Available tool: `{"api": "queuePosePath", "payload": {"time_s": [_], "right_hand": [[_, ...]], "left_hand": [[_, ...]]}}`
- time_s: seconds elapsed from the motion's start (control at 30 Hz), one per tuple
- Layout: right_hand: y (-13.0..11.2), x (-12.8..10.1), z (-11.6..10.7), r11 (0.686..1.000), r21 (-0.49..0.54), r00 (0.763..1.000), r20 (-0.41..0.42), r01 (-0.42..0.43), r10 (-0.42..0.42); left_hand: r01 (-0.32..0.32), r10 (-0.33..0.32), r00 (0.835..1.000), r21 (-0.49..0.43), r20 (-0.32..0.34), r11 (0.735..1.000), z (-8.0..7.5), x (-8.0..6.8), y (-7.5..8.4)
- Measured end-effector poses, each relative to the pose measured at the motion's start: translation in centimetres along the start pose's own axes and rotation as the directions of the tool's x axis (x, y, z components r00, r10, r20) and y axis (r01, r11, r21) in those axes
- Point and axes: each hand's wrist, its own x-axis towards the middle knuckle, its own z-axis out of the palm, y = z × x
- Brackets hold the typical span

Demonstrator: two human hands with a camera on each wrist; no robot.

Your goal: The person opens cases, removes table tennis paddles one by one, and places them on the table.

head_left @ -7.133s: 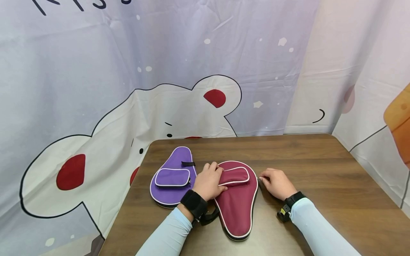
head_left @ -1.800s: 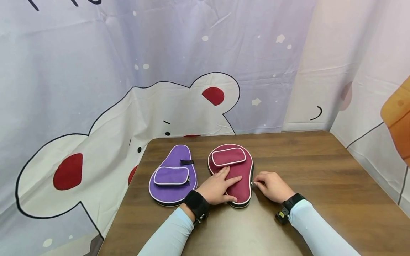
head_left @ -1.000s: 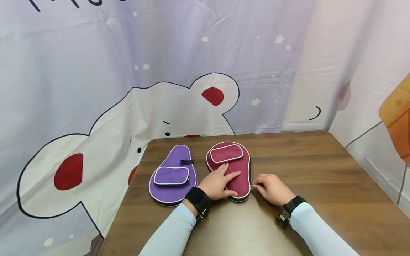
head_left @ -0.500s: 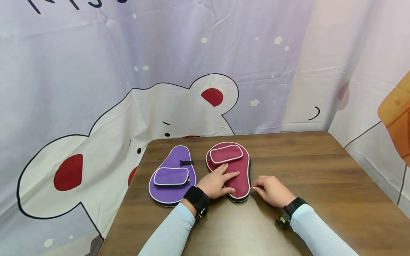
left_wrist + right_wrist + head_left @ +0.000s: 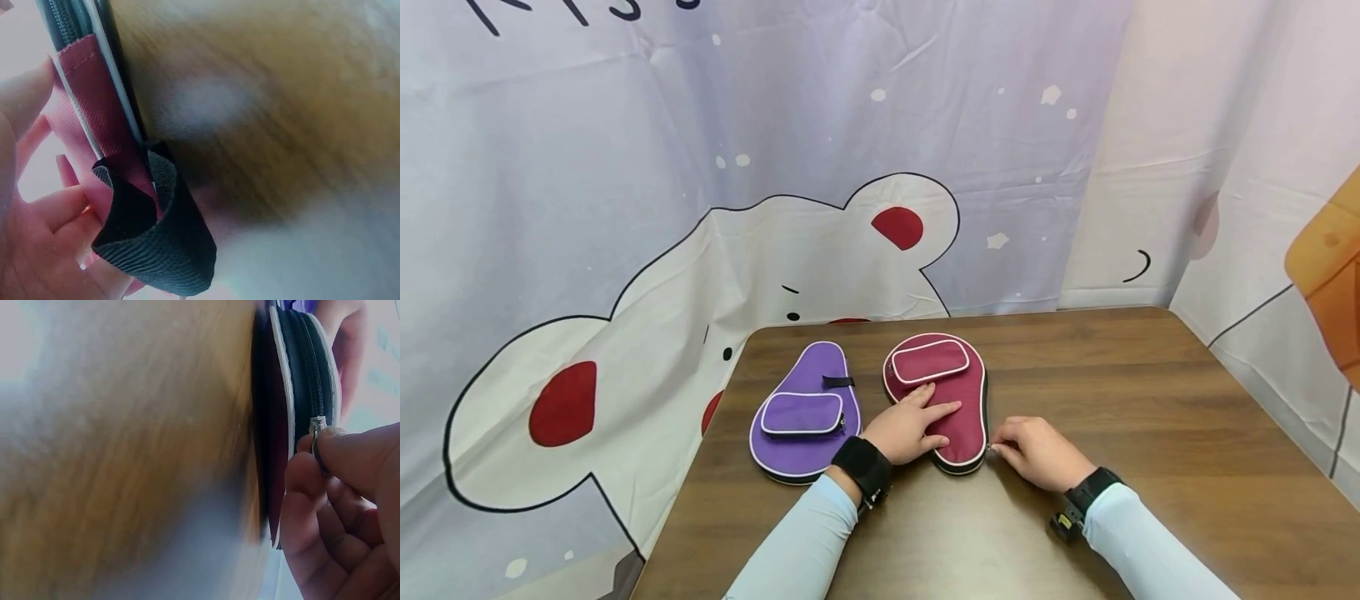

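Right now the maroon paddle case (image 5: 943, 392) lies flat on the wooden counter (image 5: 1150, 433), its round end toward the curtain and its narrow handle end toward the person, just beside the purple paddle case (image 5: 805, 417), which lies to its left without touching it. On the maroon case the left hand (image 5: 910, 429) rests with straight, spread fingers (image 5: 943, 408) pressing down on the middle of the cover, below the case's small piped front pocket (image 5: 928, 361). At the right edge of the maroon case, near its narrow end, the right hand (image 5: 1037, 450) has thumb and forefinger pinched on the silver zipper pull (image 5: 317, 425); the right wrist view shows the black zipper track (image 5: 309, 362) running along the case's side with the pull held at the fingertips (image 5: 337, 447). The left wrist view shows a black webbing loop (image 5: 156, 250) at the narrow end of the maroon case, against the palm. Whatever sits inside either case is hidden, as both covers lie closed over their contents. The purple case carries its own front pocket (image 5: 803, 413) and a short black strap (image 5: 838, 382), with no hand on it
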Motion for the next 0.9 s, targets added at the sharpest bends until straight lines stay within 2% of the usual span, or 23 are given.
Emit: {"api": "queuePosePath", "payload": {"time_s": [0.17,0.37,0.67,0.9], "right_hand": [[-0.4,-0.2,-0.1,0.999,0.003,0.998,-0.025,0.053,-0.053],[-0.7,-0.4,-0.2,0.999,0.005,0.999,-0.023,0.038,-0.038],[-1.5,-0.8,0.2,0.998,-0.005,0.998,-0.013,0.060,-0.060],[-2.3,-0.7,0.3,0.999,0.011,0.999,0.017,0.041,-0.041]], "left_hand": [[-0.007,0.007,1.000,0.009,-0.009,1.000,0.2,0.1,-0.1],[-0.009,0.009,1.000,0.015,-0.012,1.000,0.5,0.2,-0.3],[0.008,-0.008,1.000,0.006,-0.002,1.000,0.7,-0.1,-0.1],[0.006,-0.006,1.000,0.018,0.003,1.000,0.3,0.0,0.0]]}}
